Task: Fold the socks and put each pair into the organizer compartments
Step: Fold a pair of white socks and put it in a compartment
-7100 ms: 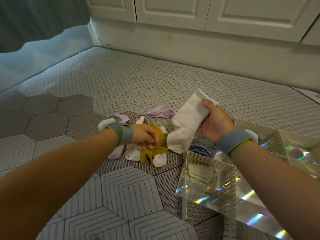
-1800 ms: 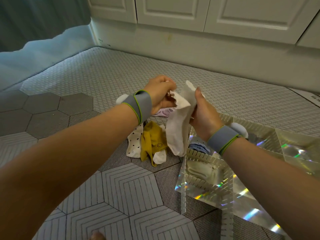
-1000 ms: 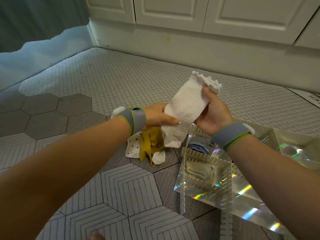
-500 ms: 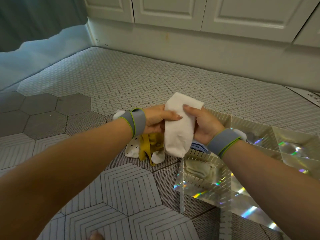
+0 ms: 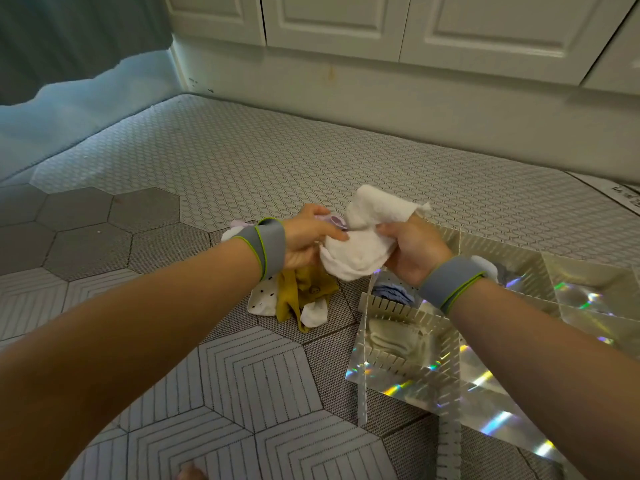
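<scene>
Both hands (image 5: 308,237) bunch white socks (image 5: 360,247) (palms hidden)

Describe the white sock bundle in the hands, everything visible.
The white socks look like soft, ribbed knit, bunched into a rounded lump at the bottom with a looser flap and a small pointed corner sticking up at the top right. They are held in the air above the sock pile and the organizer's near-left corner. The left hand pinches their left side; the right hand has a grip on the right. Nothing else touches them.
</scene>
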Motion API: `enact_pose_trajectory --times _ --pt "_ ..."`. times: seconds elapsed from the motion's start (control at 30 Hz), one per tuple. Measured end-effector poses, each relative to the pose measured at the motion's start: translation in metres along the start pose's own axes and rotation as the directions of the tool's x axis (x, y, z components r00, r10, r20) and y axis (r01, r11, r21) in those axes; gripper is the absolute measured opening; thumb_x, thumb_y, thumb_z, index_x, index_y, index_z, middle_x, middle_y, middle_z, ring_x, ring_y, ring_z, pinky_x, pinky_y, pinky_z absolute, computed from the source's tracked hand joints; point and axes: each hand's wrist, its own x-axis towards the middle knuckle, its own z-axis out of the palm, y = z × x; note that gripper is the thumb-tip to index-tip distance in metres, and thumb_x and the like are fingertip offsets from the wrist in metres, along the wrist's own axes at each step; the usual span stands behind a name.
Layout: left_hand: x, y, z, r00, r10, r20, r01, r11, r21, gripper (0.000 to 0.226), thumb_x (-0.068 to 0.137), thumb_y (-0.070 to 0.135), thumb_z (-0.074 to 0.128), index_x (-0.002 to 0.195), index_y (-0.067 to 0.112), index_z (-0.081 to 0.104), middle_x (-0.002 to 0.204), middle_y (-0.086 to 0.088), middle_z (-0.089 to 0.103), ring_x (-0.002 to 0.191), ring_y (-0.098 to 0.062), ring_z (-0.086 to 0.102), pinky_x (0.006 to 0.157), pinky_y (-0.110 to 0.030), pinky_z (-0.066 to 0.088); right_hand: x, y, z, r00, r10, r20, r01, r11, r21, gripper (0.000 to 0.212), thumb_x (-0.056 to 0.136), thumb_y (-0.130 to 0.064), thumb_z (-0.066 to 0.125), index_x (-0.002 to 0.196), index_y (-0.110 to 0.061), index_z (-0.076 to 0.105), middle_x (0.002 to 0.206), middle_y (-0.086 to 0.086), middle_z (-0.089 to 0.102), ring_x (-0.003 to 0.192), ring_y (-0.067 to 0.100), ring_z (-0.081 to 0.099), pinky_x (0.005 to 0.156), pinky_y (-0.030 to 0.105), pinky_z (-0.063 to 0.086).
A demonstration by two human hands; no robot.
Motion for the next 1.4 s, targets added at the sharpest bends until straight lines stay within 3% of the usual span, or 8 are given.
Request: enact_pose_trajectory --times 0.2,0.4,0.57,0.7,0.8,0.97,1.1,1.4 --pt "0.006 0.013 0.011 0.992 -0.115 0.059 0.128 0.929 -0.346 0.014 0.093 0.0 0.038 0.083 -0.002 0.047 0.071 -0.009 0.045 0.056 -0.011 0.046 0.05 -0.029 0.058 0.001 0.008 0.002 0.995 0.062 0.078 -0.055 0.994 -0.09 0.025 0.093 -0.005 0.043 0.107 -0.006 0.064 0.09 0.008 0.068 0.08 0.02 0.063 0.072 0.034 0.053" --pt "0.0 0.019 0.012 0.989 -0.143 0.03 0.14 0.871 -0.472 0.012 0.091 -0.001 0.038 0.101 -0.003 0.044 0.103 -0.024 0.054 0.086 -0.035 0.061 0.066 -0.049 0.053 -0.003 0.005 -0.009 0.967 0.115 0.226 -0.122 0.992 0.017 0.073 0.07 -0.064 0.057 0.114 -0.006 0.061 0.114 0.017 0.062 0.105 0.029 0.061 0.098 0.042 0.048" --pt "-0.001 0.021 0.011 0.992 -0.114 0.045 0.122 0.936 -0.331 0.031 0.084 -0.016 0.027 0.097 0.0 0.049 0.126 -0.026 0.04 0.112 -0.037 0.054 0.068 -0.035 0.057 -0.005 0.01 -0.016 0.965 0.12 0.233 -0.111 0.992 -0.053 0.092 0.045 -0.035 0.091 0.123 -0.004 0.052 0.116 0.013 0.064 0.109 0.027 0.062 0.085 0.039 0.055" --pt "-0.006 0.016 0.013 0.991 -0.119 0.055 0.109 0.981 0.161 0.011 0.087 0.007 0.057 0.082 0.017 0.053 0.094 -0.003 0.053 0.074 -0.015 0.055 0.059 -0.024 0.049 -0.002 0.011 -0.015 0.987 0.106 0.117 -0.098 0.993 -0.067 0.038 0.084 -0.019 0.064 0.12 -0.01 0.056 0.116 0.014 0.063 0.111 0.032 0.061 0.092 0.051 0.05" --pt "-0.004 0.011 0.013 0.998 -0.052 -0.021 0.056 0.915 0.4 0.018 0.083 0.028 0.066 0.089 0.024 0.05 0.088 0.002 0.056 0.071 -0.012 0.05 0.058 -0.024 0.033 0.0 0.011 -0.015 0.99 0.104 0.093 -0.102 0.994 -0.03 0.057 0.079 -0.031 0.069 0.127 -0.006 0.052 0.126 0.02 0.059 0.115 0.035 0.059 0.093 0.054 0.048" --pt "-0.001 0.007 0.008 0.97 -0.153 0.19 0.112 0.971 0.212 0.039 0.089 0.034 0.056 0.125 0.023 0.048 0.111 -0.006 0.057 0.092 -0.023 0.058 0.084 -0.038 0.05 -0.004 0.01 -0.016 0.982 0.083 0.171 -0.07 0.994 -0.082 0.057 0.06 -0.039 0.08 0.106 -0.011 0.063 0.11 0.014 0.067 0.105 0.031 0.064 0.085 0.048 0.054" --pt "0.005 0.006 0.002 0.949 -0.273 0.158 0.274 0.962 0.017 0.05 0.083 0.061 0.049 0.12 0.029 0.047 0.072 -0.004 0.058 0.07 -0.018 0.058 0.074 -0.034 0.053 -0.006 0.009 -0.021 0.957 0.103 0.271 -0.075 0.991 -0.114 0.068 0.05 -0.044 0.085 0.104 -0.01 0.062 0.096 0.01 0.071 0.095 0.026 0.068 0.077 0.043 0.057" --pt "0.014 0.0 -0.001 0.98 -0.164 0.113 0.187 0.951 -0.248 0.023 0.087 -0.004 0.053 0.109 0.0 0.051 0.111 -0.017 0.06 0.086 -0.026 0.065 0.074 -0.044 0.057 -0.011 0.017 -0.022 0.907 0.231 0.352 -0.12 0.943 -0.311 0.09 0.046 -0.052 0.087 0.116 -0.004 0.059 0.103 0.012 0.068 0.095 0.027 0.065 0.079 0.039 0.055"
